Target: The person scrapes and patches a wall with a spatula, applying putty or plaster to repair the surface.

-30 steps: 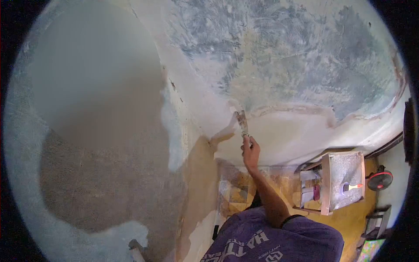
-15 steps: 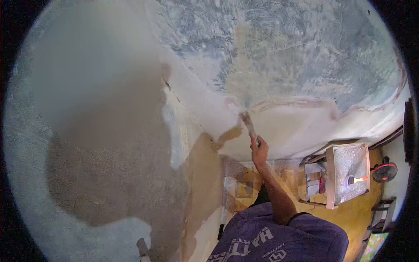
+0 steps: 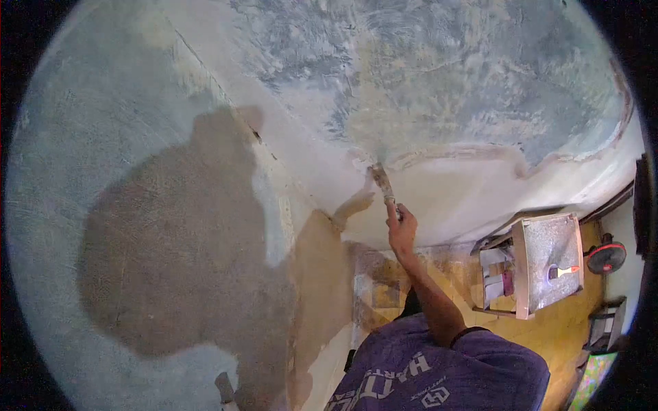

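Note:
My right hand (image 3: 402,229) is closed around the handle of a putty knife (image 3: 382,182), with the forefinger stretched along it. The knife's stained blade points up and touches the wall (image 3: 445,198), at the edge between a pale, bare-looking patch and the mottled blue-grey coat (image 3: 439,89). Whitish rough marks show around the blade tip. At the bottom left edge, a second flat-bladed tool (image 3: 224,388) with a light handle pokes into view. Whatever holds it lies outside the picture, and my left hand does not show.
A table (image 3: 538,236) with a shiny top stands at the right, bearing a paintbrush (image 3: 566,272). Beside it is a black and red fan (image 3: 606,258). A wall corner with a cracked seam (image 3: 255,133) runs down the left; a large shadow falls across it. Yellowish floor (image 3: 548,335) lies below.
The putty knife and my right hand have shifted slightly up and left along the wall. A hazy blur over the left wall has gone, and the shadow's upper outline now shows.

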Demonstrator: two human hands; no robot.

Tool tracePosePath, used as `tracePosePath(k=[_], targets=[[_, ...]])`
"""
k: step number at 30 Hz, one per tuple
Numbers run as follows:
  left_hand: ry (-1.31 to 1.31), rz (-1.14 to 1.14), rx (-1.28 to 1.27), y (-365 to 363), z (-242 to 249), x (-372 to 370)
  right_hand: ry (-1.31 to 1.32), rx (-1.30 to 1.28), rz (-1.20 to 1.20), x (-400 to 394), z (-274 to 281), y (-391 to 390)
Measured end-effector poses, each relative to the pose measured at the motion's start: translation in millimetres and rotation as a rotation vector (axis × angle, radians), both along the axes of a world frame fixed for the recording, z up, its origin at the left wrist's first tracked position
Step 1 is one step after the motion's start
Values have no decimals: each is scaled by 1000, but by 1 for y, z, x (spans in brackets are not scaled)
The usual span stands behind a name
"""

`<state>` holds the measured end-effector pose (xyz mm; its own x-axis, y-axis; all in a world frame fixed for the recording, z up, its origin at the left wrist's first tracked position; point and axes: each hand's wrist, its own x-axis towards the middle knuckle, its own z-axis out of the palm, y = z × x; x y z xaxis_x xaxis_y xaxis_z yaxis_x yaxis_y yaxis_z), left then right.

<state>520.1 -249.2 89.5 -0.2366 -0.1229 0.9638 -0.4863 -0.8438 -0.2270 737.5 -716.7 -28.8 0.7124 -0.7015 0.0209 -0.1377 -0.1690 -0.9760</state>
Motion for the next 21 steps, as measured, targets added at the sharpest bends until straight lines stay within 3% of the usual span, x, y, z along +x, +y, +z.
tracePosePath(k=[2, 6, 9, 12, 18, 21], targets=[[21, -13, -2, -2, 0, 2, -72, 49, 1, 9, 11, 11], [55, -30, -17, -4, 0, 4, -37, -140, -55, 3, 2, -2], [56, -34, -32, -2, 2, 5, 117, -90, 35, -7, 0, -16], [60, -37, -51, -3, 1, 6, -104, -137, -25, 16, -3, 4], [106, -24, -78, -6, 3, 6, -89, -193, 11, 10, 13, 3], [89, -29, -79, -5, 1, 3, -19, -41, 5, 4, 19, 10]])
